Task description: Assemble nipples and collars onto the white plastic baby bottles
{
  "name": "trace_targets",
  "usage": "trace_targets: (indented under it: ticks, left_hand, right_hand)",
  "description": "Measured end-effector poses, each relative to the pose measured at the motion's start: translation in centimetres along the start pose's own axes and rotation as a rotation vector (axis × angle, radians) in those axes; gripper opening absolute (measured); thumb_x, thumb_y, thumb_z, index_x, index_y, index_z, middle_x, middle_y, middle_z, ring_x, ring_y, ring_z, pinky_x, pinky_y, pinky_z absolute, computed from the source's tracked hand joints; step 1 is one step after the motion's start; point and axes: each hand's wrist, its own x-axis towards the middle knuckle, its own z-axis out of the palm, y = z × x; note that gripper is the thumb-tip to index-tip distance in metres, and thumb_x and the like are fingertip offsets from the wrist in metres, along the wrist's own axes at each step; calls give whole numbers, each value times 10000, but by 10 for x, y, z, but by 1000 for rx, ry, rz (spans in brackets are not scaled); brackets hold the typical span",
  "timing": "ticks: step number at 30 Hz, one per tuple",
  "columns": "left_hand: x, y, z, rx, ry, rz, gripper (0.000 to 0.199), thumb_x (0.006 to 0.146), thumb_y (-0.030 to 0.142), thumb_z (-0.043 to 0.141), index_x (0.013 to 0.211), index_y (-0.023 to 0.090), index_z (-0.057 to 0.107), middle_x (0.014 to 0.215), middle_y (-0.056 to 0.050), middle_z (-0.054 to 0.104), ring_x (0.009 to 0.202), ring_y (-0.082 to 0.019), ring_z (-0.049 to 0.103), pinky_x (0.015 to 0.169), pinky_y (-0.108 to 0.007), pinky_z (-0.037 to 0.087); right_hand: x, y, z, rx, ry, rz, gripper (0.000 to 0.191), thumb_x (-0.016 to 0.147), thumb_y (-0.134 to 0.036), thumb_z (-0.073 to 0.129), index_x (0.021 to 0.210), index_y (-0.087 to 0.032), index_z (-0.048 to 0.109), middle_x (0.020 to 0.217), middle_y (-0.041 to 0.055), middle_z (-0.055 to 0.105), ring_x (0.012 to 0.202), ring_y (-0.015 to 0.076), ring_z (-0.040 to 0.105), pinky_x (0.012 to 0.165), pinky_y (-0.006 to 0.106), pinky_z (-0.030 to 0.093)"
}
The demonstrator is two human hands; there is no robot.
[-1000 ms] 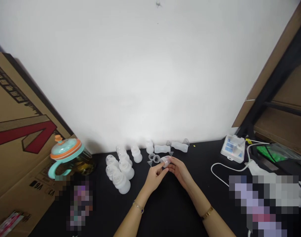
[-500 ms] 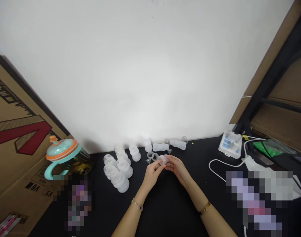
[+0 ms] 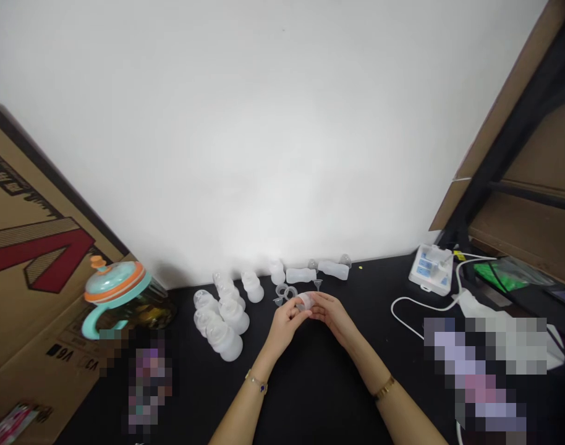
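Note:
My left hand [image 3: 286, 321] and my right hand [image 3: 331, 314] meet in the middle, fingers closed round a small translucent bottle cap [image 3: 305, 301]. The fingers cover part of it. Just beyond lie translucent rings [image 3: 290, 293] and small clear teats, one teat [image 3: 318, 284] by my right fingertips and another teat [image 3: 277, 301] near my left. Against the wall, two white bottle bodies lie on their sides, a left one [image 3: 301, 275] and a right one [image 3: 333, 270], beside clear domes [image 3: 345, 261]. Several white baby bottles [image 3: 224, 340] stand upright to the left.
A lidded jug [image 3: 118, 290] with dark contents and a large cardboard box [image 3: 27, 321] are at the left. On the right of the black table [image 3: 319, 395] are a clear compartment case [image 3: 431, 270], a white cable [image 3: 403, 301] and a blurred-out item. A white wall stands behind.
Both hands stay together on the cap, which appears slightly tilted or turned between the fingers. The camera view has shifted slightly; the bottles and loose parts have stayed put.

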Motion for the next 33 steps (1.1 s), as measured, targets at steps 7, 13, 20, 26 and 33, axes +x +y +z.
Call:
trace_targets:
  ticks: [7, 13, 20, 26, 33]
  left_hand:
    - [1, -2, -1, -3, 6, 8, 394, 854, 503, 694, 1001, 139, 657, 512, 112, 282, 503, -76, 237, 521, -226, 191]
    - [-1, -3, 5, 13, 52, 21, 476, 886, 495, 659, 1187, 128, 686, 519, 104, 319, 494, -79, 286, 516, -213, 244]
    - [-8, 8, 5, 297, -98, 92, 480, 1000, 461, 493, 1381, 199, 623, 511, 67, 505, 477, -109, 448, 562, -223, 354]
    - [-8, 10, 1, 440, -96, 119, 427, 1005, 453, 481, 1327, 241, 665, 532, 51, 554, 502, -134, 534, 584, -230, 382]
    - [-6, 8, 2, 274, -97, 89, 392, 981, 456, 525, 1161, 181, 737, 487, 65, 486, 463, -102, 449, 557, -221, 359]
  right_hand:
    - [1, 2, 0, -9, 1, -10, 333, 767, -457, 830, 929, -169, 785, 804, 48, 751, 674, 137, 692, 672, 238, 557]
    - [0, -3, 0, 10, 40, -47, 343, 736, -443, 863, 951, -192, 772, 836, 40, 753, 671, 137, 690, 668, 247, 561]
    - [-1, -8, 0, -6, 44, -103, 370, 735, -459, 855, 964, -191, 743, 852, 36, 738, 673, 134, 671, 664, 246, 543]
    - [2, -2, -3, -1, 54, -97, 378, 719, -480, 859, 913, -185, 726, 790, 20, 714, 642, 126, 636, 659, 255, 519]
    - [4, 3, -4, -31, 45, -90, 375, 747, -518, 825, 878, -180, 729, 727, 17, 681, 616, 129, 591, 625, 262, 472]
